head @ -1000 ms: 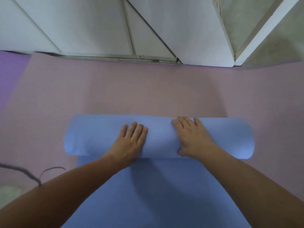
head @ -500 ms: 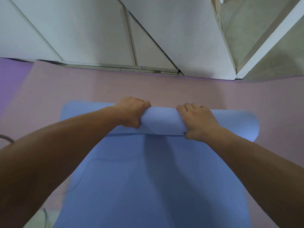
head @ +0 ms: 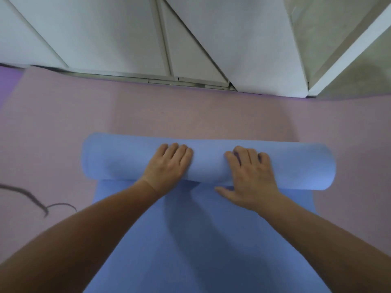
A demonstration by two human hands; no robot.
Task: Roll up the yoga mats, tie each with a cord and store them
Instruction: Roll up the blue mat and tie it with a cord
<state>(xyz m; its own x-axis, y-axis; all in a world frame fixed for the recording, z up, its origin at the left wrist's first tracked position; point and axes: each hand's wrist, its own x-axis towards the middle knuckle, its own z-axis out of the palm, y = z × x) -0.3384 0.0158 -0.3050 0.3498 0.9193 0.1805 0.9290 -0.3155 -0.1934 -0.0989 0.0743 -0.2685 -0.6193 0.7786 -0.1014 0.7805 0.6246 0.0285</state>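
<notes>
White folding door panels (head: 101,32) stood across the far side of the view, their faces angled to one another. A metal floor track (head: 127,75) ran along their lower edge. At the right, a white door frame (head: 347,53) crossed the picture diagonally, with a beige surface (head: 321,26) visible beside it. That surface could not be identified further.

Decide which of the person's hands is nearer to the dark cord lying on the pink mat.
Left. The left hand rests on the rolled blue mat, right of the cord; the right hand lies farther right on it.
</notes>
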